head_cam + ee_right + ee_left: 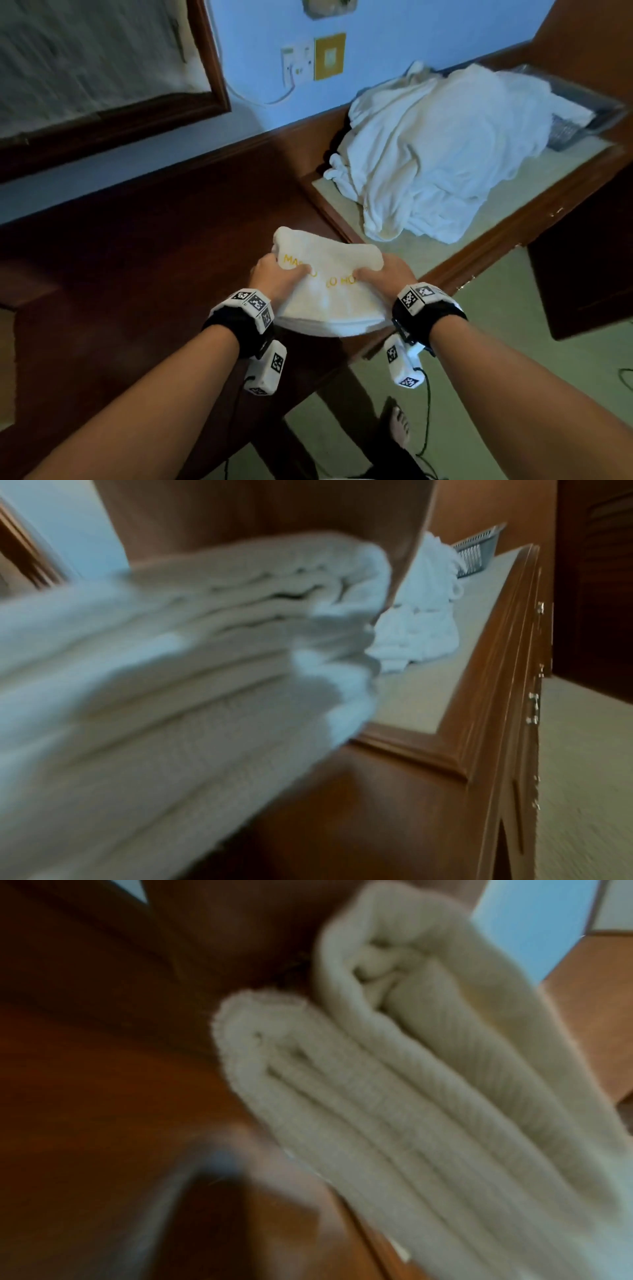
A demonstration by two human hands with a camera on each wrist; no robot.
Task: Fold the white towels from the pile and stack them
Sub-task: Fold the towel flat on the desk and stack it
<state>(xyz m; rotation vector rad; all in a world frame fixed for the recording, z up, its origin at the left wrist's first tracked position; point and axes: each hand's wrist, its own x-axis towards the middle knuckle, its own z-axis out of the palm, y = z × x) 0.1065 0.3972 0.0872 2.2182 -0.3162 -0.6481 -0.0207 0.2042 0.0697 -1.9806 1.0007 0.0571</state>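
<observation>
Hands point(279, 274) point(380, 272) gripping folded towel point(329, 291), pile point(442, 154) beyond

Inventory, by count:

- Folded white terry towels with yellow embroidered lettering point(329, 291): one bundle in view; the wrist views show several stacked layers, and whether these make one towel or more cannot be told.
- Loose heap of crumpled white towels point(442, 150): one; the number of pieces in it cannot be told.
- Grey slatted plastic basket point(575, 113): one, partly covered.
- Dark brown wooden counter point(137, 257): one, with one pale inset panel point(479, 219).
- Hands: two, left hand point(277, 277) and right hand point(383, 274).
- Wall socket plates: one white point(297, 65), one yellow point(329, 56).
- Wood-framed mirror point(102, 58): one.
</observation>
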